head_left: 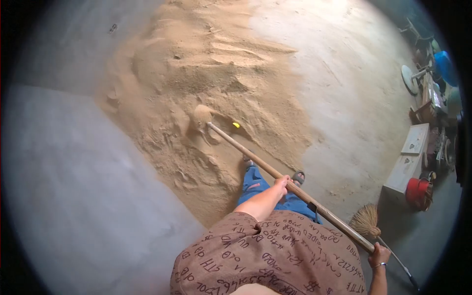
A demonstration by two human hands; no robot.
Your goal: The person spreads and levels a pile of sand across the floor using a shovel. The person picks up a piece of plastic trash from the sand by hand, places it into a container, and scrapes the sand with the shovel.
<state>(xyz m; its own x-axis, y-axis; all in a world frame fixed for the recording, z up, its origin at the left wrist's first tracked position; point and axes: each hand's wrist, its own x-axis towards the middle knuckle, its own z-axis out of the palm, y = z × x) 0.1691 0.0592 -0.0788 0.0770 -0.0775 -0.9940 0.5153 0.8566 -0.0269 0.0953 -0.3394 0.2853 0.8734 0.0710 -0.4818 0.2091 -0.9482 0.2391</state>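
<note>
Head view: a shovel (264, 166), its blade (201, 114) far left in the sand (211, 73), slants to near right; left hand (282, 184) mid-shaft, right hand (379, 254) at the end, each grip closed round it; keeping them wide apart should steady it

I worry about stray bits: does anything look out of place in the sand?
Yes: a bright yellow spot shows in the sand, beside the long wooden handle near its lower end. It clashes with the surrounding tan, though it's too small to identify.
</note>
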